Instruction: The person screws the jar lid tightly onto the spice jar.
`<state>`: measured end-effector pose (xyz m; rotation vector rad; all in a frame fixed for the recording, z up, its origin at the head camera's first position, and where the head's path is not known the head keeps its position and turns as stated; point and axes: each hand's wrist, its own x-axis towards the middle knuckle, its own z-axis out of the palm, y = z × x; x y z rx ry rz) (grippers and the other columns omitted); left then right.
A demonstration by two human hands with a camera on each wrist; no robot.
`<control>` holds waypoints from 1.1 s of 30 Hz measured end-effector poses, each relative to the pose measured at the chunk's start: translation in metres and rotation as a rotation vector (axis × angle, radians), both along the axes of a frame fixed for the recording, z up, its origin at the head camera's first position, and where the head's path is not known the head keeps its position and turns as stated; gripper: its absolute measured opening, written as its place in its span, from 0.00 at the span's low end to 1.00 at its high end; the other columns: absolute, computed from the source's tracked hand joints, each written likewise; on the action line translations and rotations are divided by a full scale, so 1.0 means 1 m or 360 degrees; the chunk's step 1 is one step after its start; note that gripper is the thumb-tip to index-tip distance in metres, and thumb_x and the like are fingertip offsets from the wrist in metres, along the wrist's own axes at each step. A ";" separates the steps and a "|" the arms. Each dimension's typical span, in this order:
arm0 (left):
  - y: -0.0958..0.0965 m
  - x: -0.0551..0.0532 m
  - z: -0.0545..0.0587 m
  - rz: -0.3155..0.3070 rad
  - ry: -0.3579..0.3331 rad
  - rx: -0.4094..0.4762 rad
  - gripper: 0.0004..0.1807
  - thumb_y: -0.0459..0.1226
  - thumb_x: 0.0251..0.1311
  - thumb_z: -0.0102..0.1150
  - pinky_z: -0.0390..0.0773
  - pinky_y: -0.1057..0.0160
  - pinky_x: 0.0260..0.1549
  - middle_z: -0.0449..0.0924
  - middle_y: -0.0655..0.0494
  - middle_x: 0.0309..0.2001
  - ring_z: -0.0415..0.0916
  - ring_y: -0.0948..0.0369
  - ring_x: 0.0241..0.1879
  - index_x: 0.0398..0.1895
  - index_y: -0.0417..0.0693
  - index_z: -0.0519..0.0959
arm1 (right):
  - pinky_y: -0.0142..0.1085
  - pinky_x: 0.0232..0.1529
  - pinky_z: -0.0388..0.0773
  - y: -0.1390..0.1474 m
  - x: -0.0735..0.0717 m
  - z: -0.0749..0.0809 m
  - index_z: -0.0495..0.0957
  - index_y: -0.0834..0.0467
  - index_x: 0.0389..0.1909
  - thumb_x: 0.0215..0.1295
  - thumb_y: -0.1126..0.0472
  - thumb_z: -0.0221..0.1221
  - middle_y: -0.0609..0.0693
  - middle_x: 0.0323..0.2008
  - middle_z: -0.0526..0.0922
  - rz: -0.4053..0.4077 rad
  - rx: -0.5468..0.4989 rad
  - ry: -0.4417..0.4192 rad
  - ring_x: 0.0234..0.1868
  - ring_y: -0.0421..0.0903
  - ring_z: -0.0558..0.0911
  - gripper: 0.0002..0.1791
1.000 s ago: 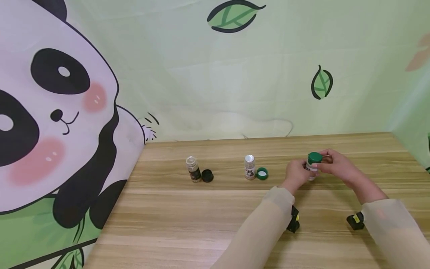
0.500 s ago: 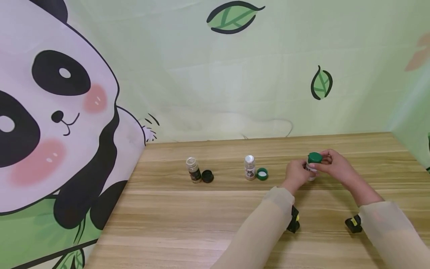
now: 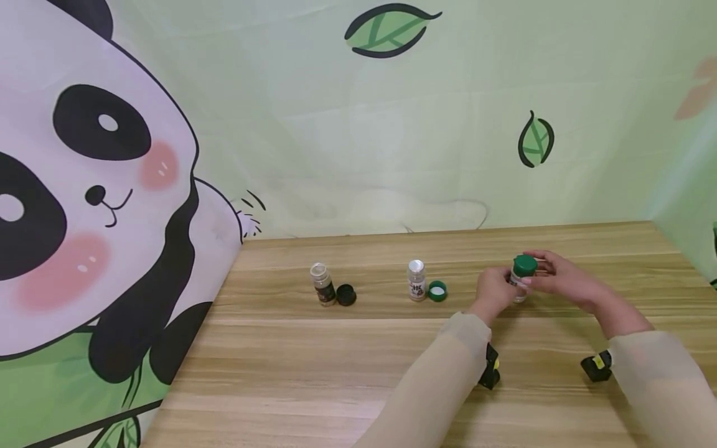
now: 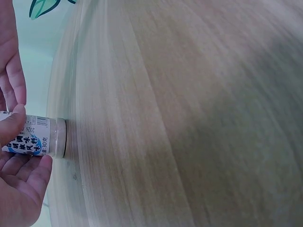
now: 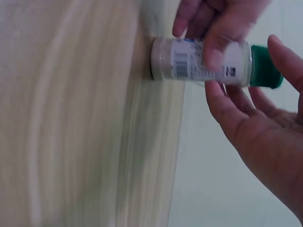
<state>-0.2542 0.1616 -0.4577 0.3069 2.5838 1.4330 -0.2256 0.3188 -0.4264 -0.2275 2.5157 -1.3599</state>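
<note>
Near the back right of the table a small seasoning bottle (image 3: 519, 292) stands upright, its green cap (image 3: 525, 266) on top. My left hand (image 3: 495, 289) grips the bottle's body, thumb across the printed label in the right wrist view. My right hand (image 3: 566, 283) is loosely spread round the cap and neck. In the right wrist view its fingers (image 5: 284, 59) stand around the green cap without a plain grip. The thumb lies close to the bottle's side; whether it touches cannot be told. Pale powder shows near the bottle's base.
To the left on the wooden table (image 3: 336, 367) stands an uncapped bottle (image 3: 417, 283) beside an upturned green cap (image 3: 437, 291). Farther left are a dark-labelled bottle (image 3: 323, 286) and a black cap (image 3: 346, 295). A panda-printed cloth (image 3: 392, 137) hangs behind.
My right hand's thumb has slid from the front of the green cap to below it, and the wrist has turned outward to the right. My left hand and the bottle stay in place.
</note>
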 end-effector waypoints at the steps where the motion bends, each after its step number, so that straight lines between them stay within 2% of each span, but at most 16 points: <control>1: 0.000 0.000 0.000 0.0002 -0.0009 0.0003 0.12 0.34 0.54 0.76 0.77 0.77 0.38 0.92 0.56 0.41 0.81 0.70 0.36 0.43 0.45 0.90 | 0.38 0.56 0.77 0.002 0.000 0.001 0.43 0.73 0.78 0.77 0.58 0.53 0.82 0.72 0.57 0.0036 -0.0001 -0.0011 0.71 0.77 0.64 0.41; 4: -0.001 0.001 0.001 -0.0009 -0.0002 0.0006 0.12 0.34 0.54 0.76 0.78 0.75 0.38 0.92 0.55 0.40 0.83 0.68 0.37 0.43 0.44 0.89 | 0.40 0.57 0.78 0.006 -0.001 0.003 0.44 0.72 0.78 0.78 0.59 0.52 0.82 0.72 0.58 0.0102 0.0012 -0.0028 0.72 0.77 0.64 0.40; 9: -0.001 0.002 0.003 -0.0010 0.0003 0.0001 0.12 0.33 0.54 0.76 0.77 0.76 0.36 0.92 0.54 0.39 0.82 0.69 0.35 0.43 0.44 0.90 | 0.35 0.54 0.77 0.007 -0.003 0.008 0.49 0.73 0.76 0.78 0.61 0.51 0.81 0.71 0.60 0.0134 0.0037 -0.0010 0.71 0.76 0.65 0.35; 10: -0.001 0.002 0.003 0.0003 -0.0026 0.0011 0.12 0.33 0.54 0.76 0.77 0.76 0.37 0.92 0.54 0.40 0.82 0.68 0.35 0.43 0.44 0.90 | 0.35 0.55 0.77 0.007 -0.003 0.009 0.51 0.73 0.76 0.78 0.61 0.51 0.80 0.71 0.61 0.0136 0.0047 -0.0004 0.70 0.75 0.65 0.34; 17: 0.000 0.004 0.005 0.0032 -0.0122 0.0093 0.11 0.32 0.54 0.76 0.76 0.74 0.34 0.91 0.53 0.40 0.81 0.67 0.34 0.42 0.45 0.89 | 0.60 0.63 0.74 0.003 -0.002 0.010 0.54 0.76 0.73 0.80 0.63 0.48 0.81 0.70 0.61 0.0094 0.0104 0.0012 0.69 0.77 0.66 0.30; 21: 0.000 0.003 0.004 0.0026 -0.0095 0.0068 0.11 0.33 0.55 0.76 0.76 0.75 0.34 0.91 0.53 0.40 0.81 0.67 0.34 0.43 0.45 0.89 | 0.65 0.64 0.72 -0.001 -0.002 0.009 0.56 0.76 0.71 0.80 0.62 0.49 0.81 0.69 0.63 0.0027 0.0120 0.0045 0.69 0.77 0.67 0.29; 24: -0.001 0.003 0.004 0.0019 -0.0065 0.0046 0.12 0.34 0.55 0.76 0.75 0.75 0.34 0.92 0.53 0.40 0.82 0.67 0.34 0.43 0.45 0.89 | 0.62 0.63 0.73 -0.004 -0.001 0.008 0.58 0.76 0.69 0.79 0.61 0.51 0.80 0.68 0.65 -0.0025 0.0137 0.0079 0.68 0.75 0.69 0.28; 33: -0.002 0.003 0.004 0.0014 -0.0066 0.0043 0.12 0.34 0.55 0.76 0.75 0.76 0.34 0.92 0.55 0.41 0.81 0.69 0.35 0.43 0.46 0.89 | 0.43 0.55 0.77 -0.012 0.002 0.002 0.60 0.76 0.65 0.77 0.57 0.56 0.78 0.65 0.69 -0.0197 0.0156 0.0128 0.64 0.71 0.74 0.30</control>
